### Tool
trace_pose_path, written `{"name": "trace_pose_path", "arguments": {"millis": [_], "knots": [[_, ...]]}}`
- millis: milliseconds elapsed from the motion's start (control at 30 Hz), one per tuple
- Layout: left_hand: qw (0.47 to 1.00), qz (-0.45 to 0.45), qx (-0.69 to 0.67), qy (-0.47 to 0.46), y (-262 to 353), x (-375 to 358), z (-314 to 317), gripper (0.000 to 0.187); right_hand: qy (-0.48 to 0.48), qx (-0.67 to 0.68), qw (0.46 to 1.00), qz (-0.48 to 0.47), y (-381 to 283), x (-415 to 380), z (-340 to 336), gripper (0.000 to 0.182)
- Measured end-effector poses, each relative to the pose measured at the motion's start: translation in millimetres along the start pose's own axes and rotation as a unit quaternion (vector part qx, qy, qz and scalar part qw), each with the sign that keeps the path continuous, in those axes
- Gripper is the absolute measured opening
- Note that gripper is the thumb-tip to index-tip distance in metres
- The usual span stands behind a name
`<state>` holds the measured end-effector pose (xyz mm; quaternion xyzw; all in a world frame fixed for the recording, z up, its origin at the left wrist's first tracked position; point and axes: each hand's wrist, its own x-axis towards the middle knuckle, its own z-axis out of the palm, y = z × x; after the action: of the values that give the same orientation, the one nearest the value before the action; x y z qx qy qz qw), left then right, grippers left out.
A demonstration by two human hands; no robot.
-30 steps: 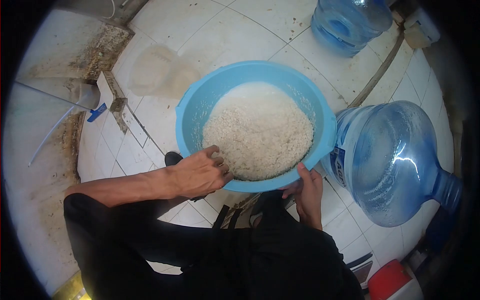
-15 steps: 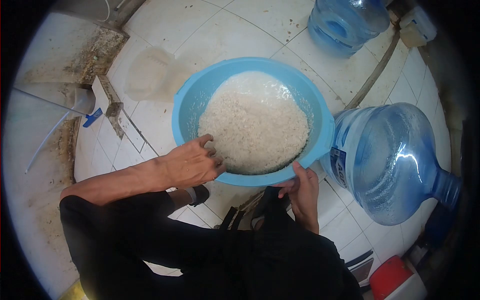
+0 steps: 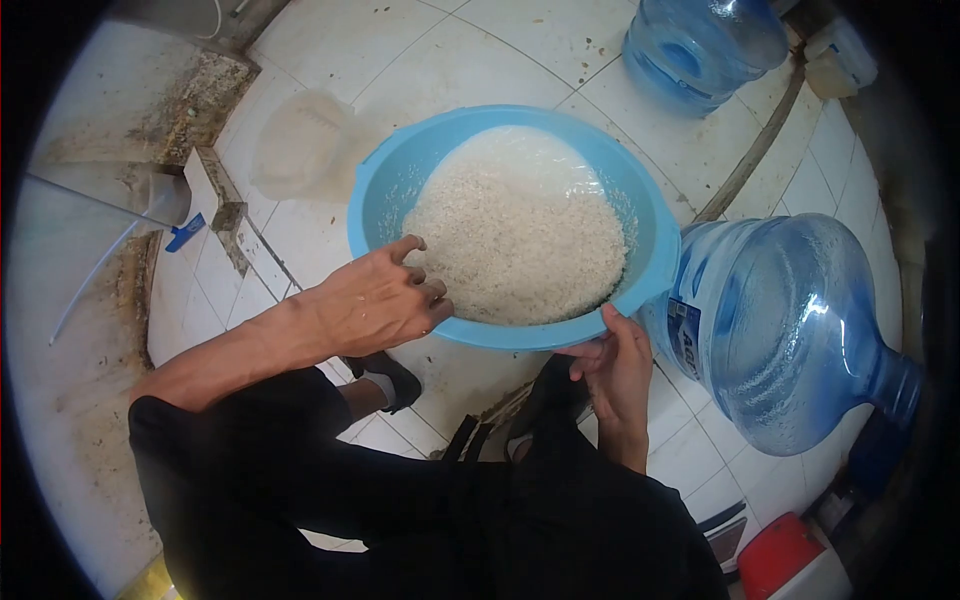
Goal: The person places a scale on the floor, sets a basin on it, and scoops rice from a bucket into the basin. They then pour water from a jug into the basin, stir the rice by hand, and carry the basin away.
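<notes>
A light blue plastic basin holds white rice grains with cloudy water gathered toward its far side. It seems tipped away from me. At the front left of the rim is my left hand, its fingers curled over the edge above the rice; its thumb is hidden. My right hand grips the front right rim, thumb on top and fingers underneath.
A large clear blue water bottle lies on its side, right of the basin. Another blue bottle is farther back. A translucent container and a blue-headed squeegee are on the left. My shoes are below the basin.
The basin has shifted slightly away from me and to the right, and its near rim sits higher in view. Both hands have moved with it, keeping their places on the rim.
</notes>
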<state>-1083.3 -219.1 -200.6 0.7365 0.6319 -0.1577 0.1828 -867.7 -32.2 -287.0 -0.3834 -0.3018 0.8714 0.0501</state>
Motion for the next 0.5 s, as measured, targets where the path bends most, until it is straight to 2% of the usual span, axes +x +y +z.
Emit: {"name": "trace_pose_path", "arguments": {"millis": [67,167,300,367,500], "knots": [[0.998,0.013,0.011,0.062,-2,-2,-1,0.011,0.004,0.004,1.000,-0.012,-2,-2,3,0.040],[0.996,0.009,0.021,0.085,-2,-4,-6,0.010,0.002,0.012,1.000,-0.024,-4,-4,6,0.039],[0.998,0.001,0.024,0.066,-4,-7,-22,0.011,-0.004,0.048,0.999,-0.020,-3,-5,4,0.038],[0.999,-0.039,0.001,0.006,-4,-7,-27,0.018,-0.014,0.064,0.998,-0.021,-4,-4,5,0.038],[0.999,-0.047,0.001,0.024,-3,-12,-21,0.020,-0.027,0.090,0.995,-0.033,0,-5,6,0.038]]}}
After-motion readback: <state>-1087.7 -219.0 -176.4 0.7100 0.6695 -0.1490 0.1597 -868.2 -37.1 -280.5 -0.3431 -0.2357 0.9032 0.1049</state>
